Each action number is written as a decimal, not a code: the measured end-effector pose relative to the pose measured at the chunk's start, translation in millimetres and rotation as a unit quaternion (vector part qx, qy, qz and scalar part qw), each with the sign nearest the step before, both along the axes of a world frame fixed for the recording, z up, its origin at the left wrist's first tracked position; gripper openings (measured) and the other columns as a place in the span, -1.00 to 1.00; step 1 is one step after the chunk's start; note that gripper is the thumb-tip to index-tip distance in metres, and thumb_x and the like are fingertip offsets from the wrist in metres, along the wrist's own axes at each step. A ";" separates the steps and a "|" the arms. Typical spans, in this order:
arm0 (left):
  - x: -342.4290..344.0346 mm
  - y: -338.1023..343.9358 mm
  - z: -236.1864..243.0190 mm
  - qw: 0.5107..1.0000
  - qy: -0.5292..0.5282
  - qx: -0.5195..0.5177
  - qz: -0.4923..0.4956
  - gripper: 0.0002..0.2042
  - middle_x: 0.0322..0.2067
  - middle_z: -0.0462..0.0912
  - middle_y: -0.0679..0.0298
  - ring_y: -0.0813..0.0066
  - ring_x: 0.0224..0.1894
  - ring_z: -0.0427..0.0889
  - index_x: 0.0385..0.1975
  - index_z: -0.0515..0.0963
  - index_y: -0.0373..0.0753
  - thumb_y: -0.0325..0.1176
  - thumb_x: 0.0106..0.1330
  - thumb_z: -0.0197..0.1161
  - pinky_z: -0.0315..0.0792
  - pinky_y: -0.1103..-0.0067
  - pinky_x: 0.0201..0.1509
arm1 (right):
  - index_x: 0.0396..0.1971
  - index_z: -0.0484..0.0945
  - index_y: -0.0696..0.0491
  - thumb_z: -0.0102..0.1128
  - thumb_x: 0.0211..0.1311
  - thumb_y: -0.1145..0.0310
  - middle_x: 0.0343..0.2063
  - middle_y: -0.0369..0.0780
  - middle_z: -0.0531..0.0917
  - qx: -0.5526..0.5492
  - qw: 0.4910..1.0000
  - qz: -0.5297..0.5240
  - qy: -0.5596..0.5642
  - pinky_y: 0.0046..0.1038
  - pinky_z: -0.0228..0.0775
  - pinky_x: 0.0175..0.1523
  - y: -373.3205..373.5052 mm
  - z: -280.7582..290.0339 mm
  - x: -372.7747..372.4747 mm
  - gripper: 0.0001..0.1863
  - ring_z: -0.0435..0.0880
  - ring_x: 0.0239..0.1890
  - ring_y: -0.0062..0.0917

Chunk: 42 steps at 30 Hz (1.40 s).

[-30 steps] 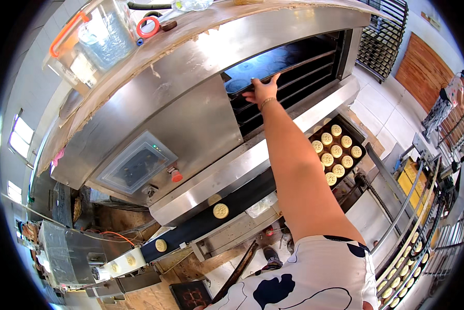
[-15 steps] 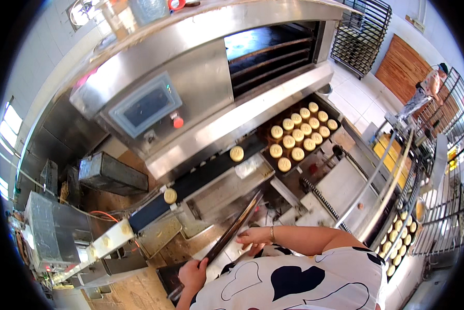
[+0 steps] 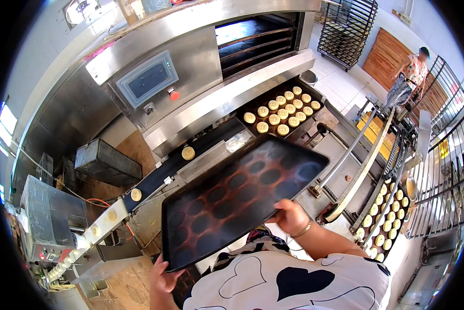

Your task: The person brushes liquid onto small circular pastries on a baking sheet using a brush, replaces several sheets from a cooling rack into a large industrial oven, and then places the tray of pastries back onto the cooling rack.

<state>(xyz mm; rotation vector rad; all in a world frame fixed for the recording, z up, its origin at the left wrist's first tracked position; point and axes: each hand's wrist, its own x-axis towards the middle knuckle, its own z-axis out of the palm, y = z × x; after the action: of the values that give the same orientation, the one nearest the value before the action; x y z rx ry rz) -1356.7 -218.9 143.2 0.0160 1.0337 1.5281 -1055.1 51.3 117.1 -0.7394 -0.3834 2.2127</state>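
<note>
A dark baking tray (image 3: 224, 209), bare and marked with round stains, is tilted in front of my body. My left hand (image 3: 164, 276) is closed on its near left corner. Along its right part of the near edge, my right hand (image 3: 290, 217) grips it too, thumb on top. Beyond the tray, a dark conveyor belt (image 3: 162, 178) carries round pale stamped pastries, one of them a pastry (image 3: 188, 153) near the belt's middle. At the belt's far end, several such pastries (image 3: 274, 119) sit in rows on another baking tray (image 3: 314, 112).
A steel machine with a screen (image 3: 146, 80) and red button (image 3: 174, 95) stands behind the belt. To the right are chain rails (image 3: 340, 147), a tray of pastries (image 3: 392, 219) and a wire rack (image 3: 444, 170). Another person (image 3: 410, 77) stands at the far right, near a tall tray rack (image 3: 348, 33).
The baking tray has come up from low and edge-on to a raised, tilted position with its face showing. My right hand now grips its edge. Pastries have advanced along the belt.
</note>
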 end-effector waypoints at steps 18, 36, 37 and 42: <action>79.7 523.5 74.8 0.896 0.228 0.324 -0.200 -0.19 0.22 0.14 0.32 0.51 0.27 0.10 0.31 -0.08 -0.20 -0.69 -0.08 -0.05 -0.02 0.56 0.30 | 0.22 0.07 0.03 -0.07 -0.09 0.67 -0.04 -0.23 0.40 0.413 0.759 -0.501 -0.046 -0.47 0.30 0.08 353.8 76.8 7.4 -0.26 0.43 -0.03 -0.45; -87.7 425.9 -29.3 0.893 0.387 -0.102 -0.207 -0.68 -0.43 0.56 0.33 0.53 -0.32 0.50 -0.27 0.56 -0.30 -0.18 0.38 -0.05 0.39 0.57 -0.20 | 0.24 -0.17 -0.12 0.12 0.02 0.45 -0.50 -0.04 0.49 0.262 0.916 -0.236 -0.192 -0.31 0.57 -0.53 637.4 115.2 -255.2 -0.18 0.53 -0.63 -0.33; -91.4 401.7 -27.5 0.882 0.412 -0.129 -0.188 -0.70 -0.44 0.56 0.32 0.54 -0.33 0.50 -0.31 0.57 -0.29 -0.20 0.36 -0.01 0.38 0.57 -0.21 | 0.08 -0.01 -0.07 0.12 0.07 0.43 -0.51 -0.01 0.50 0.234 0.942 -0.190 -0.146 -0.27 0.58 -0.50 635.4 116.4 -260.6 -0.38 0.59 -0.58 -0.25; -79.9 317.0 -40.9 0.818 0.541 -0.133 -0.144 -0.84 -0.43 0.48 0.24 0.49 -0.32 0.46 -0.45 0.60 -0.28 -0.31 0.15 0.27 0.36 0.57 -0.25 | 0.21 0.02 -0.24 0.08 0.20 0.10 -0.17 -0.06 0.58 0.287 0.944 -0.010 -0.163 -0.41 0.49 -0.36 705.3 63.1 -231.8 -0.37 0.64 -0.26 -0.26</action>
<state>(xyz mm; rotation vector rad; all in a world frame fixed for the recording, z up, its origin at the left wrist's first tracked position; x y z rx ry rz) -1436.6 98.1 102.3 0.8986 2.0183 1.0106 -1286.8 756.6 180.1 -0.7673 -1.1233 1.8095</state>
